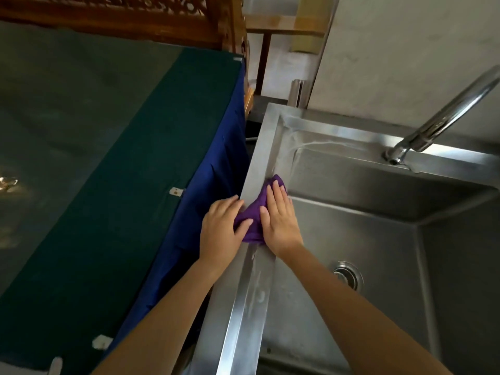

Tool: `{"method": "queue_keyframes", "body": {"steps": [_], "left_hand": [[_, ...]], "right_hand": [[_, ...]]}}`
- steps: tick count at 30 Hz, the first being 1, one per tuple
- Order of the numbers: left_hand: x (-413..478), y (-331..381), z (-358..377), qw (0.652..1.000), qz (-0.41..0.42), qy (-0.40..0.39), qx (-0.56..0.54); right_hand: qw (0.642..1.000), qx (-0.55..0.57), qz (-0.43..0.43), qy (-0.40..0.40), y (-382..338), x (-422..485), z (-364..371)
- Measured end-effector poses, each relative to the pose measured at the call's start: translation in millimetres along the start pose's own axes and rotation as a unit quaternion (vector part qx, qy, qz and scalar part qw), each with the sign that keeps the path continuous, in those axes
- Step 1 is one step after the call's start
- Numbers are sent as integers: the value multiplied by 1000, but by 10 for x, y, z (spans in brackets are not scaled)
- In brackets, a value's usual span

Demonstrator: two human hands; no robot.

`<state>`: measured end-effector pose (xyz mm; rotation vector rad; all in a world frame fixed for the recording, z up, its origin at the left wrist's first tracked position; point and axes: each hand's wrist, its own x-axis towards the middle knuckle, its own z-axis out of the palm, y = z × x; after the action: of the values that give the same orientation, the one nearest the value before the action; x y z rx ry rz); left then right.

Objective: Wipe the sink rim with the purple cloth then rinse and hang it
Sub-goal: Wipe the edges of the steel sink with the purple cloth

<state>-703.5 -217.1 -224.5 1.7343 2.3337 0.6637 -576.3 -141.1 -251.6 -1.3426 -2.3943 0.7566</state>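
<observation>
Both hands rest on the purple cloth (253,216), which lies bunched on the left rim of the steel sink (251,169), roughly midway along that edge. The left hand (220,234) sits at the outer side of the rim, its fingers (232,203) curled over the cloth's near corner and its thumb laid across the fabric, so a fold of the cloth is pinched between thumb and fingers. The right hand (280,220) lies flat on the inner side, palm down, fingers held close together and pointing away from the person, pressing the cloth against the metal; the cloth's far tip shows just beyond the fingertips.

The rim shows wet streaks both ahead of the cloth, curving round the far left corner, and behind it toward the person. Inside the basin the drain (347,274) is visible past the right forearm. The faucet (438,117) arches from the right, its spout hanging over the back ledge; no water can be seen running from it.

Left of the sink stands a surface covered in dark green fabric (81,147), with blue fabric (208,171) hanging down its side just beside the sink's outer edge.
</observation>
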Motion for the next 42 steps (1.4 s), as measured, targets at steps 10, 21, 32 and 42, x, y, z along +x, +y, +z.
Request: {"method": "queue_keyframes", "body": {"steps": [10, 21, 32, 42], "left_hand": [[306, 192, 293, 993, -3, -94, 73], [474, 272, 327, 992, -10, -89, 91], [1031, 391, 460, 990, -8, -82, 118], [1384, 449, 611, 982, 19, -80, 167]], "right_hand": [[986, -153, -20, -64, 354, 923, -318], [998, -27, 34, -54, 307, 1245, -379], [983, -182, -23, -16, 626, 1864, -529], [992, -113, -3, 60, 981, 1583, -737]]}}
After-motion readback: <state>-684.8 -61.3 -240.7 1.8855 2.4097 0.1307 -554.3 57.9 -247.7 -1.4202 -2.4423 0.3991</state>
